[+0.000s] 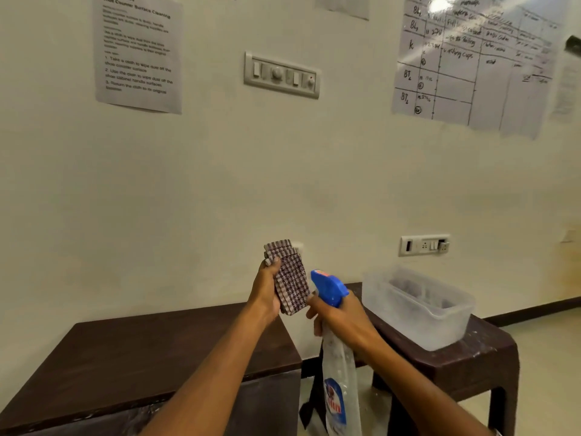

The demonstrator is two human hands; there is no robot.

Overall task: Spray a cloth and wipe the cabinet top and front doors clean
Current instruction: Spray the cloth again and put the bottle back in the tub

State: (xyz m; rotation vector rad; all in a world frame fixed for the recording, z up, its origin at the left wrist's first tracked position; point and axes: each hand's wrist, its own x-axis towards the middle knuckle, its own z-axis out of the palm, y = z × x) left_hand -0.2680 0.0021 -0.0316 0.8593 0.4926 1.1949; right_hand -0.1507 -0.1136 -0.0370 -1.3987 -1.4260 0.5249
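My left hand (265, 289) holds a folded checked cloth (290, 278) upright in front of the wall, above the right end of the dark brown cabinet top (125, 357). My right hand (341, 319) grips the neck of a clear spray bottle (341, 382) with a blue trigger head (328, 286). The nozzle points left at the cloth, a few centimetres from it. Only a strip of the cabinet's front (267, 404) shows below its top edge.
A translucent plastic tub (418, 306) stands on a dark stool (471, 363) to the right of the cabinet. The cream wall carries switch panels (281, 75), a socket plate (424, 245) and taped paper sheets (138, 51). Pale floor lies at the right.
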